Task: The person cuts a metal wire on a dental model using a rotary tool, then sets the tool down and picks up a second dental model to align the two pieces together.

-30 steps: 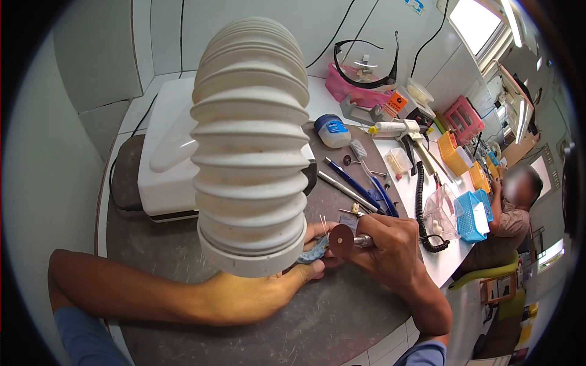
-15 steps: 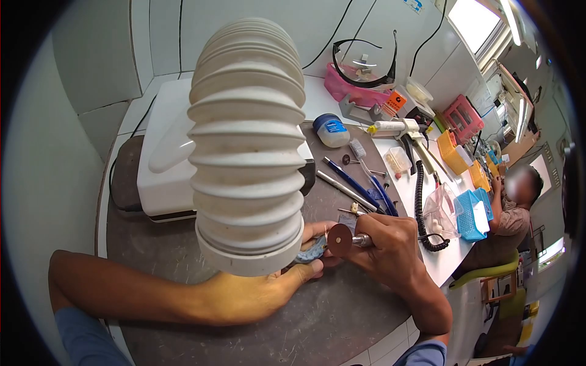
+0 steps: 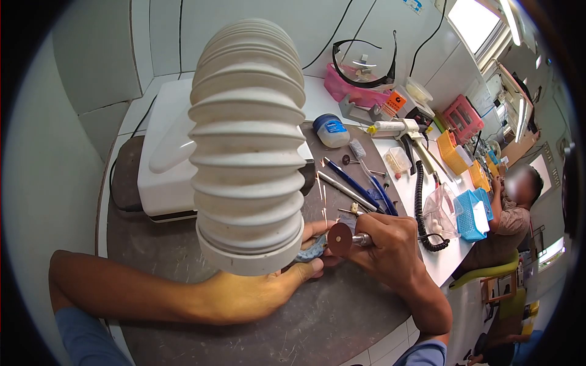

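My left hand (image 3: 287,287) is closed on a light blue, arch-shaped piece that looks like a dental model (image 3: 312,250); the hose hides part of this hand. A rotary handpiece (image 3: 362,240) is gripped in my right hand (image 3: 390,247). On its tip sits a reddish-brown cutting disc (image 3: 340,239), right at the blue piece's right end. Bright sparks (image 3: 324,204) fly up from the disc's edge, away from me. Whatever the disc touches there is too small to make out.
A ribbed white hose (image 3: 247,152) hangs in front, beside a white machine (image 3: 165,158). Past my hands lie a toothbrush (image 3: 360,152), a blue pen (image 3: 351,182) and a labelled jar (image 3: 331,130). At right are a coiled cord (image 3: 420,207), a blue basket (image 3: 473,213) and a seated person (image 3: 497,226).
Sparks have grown from a small glint at the disc into a long upward streak. Both hands stay nearly in place. Someone in blue shows more at the lower right.
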`<state>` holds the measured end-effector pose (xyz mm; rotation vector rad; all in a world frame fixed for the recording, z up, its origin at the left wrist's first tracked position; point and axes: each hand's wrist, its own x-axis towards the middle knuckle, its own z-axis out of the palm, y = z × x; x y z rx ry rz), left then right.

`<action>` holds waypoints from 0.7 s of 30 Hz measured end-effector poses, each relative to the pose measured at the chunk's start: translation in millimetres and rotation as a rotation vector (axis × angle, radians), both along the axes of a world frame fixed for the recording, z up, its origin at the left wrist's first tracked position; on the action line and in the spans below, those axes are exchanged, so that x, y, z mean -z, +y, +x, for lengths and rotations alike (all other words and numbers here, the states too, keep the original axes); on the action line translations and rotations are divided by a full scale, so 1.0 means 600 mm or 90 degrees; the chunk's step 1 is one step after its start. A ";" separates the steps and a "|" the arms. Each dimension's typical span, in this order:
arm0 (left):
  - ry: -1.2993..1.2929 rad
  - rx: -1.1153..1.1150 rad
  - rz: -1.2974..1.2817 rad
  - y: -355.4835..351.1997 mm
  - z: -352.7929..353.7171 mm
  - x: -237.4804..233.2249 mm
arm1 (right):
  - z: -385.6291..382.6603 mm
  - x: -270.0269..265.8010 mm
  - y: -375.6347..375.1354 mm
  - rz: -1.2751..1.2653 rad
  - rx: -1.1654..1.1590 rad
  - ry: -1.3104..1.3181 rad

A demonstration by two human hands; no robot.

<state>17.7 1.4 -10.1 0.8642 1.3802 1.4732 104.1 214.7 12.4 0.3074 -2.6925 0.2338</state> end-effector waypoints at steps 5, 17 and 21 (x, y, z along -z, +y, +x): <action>-0.009 0.008 0.005 0.000 -0.001 0.001 | 0.001 0.002 0.001 -0.007 0.010 0.014; 0.040 -0.001 -0.008 -0.001 0.000 0.010 | 0.002 0.000 0.000 -0.004 0.008 -0.001; 0.003 0.005 0.008 0.000 0.001 0.007 | 0.001 0.002 0.002 -0.001 -0.006 0.006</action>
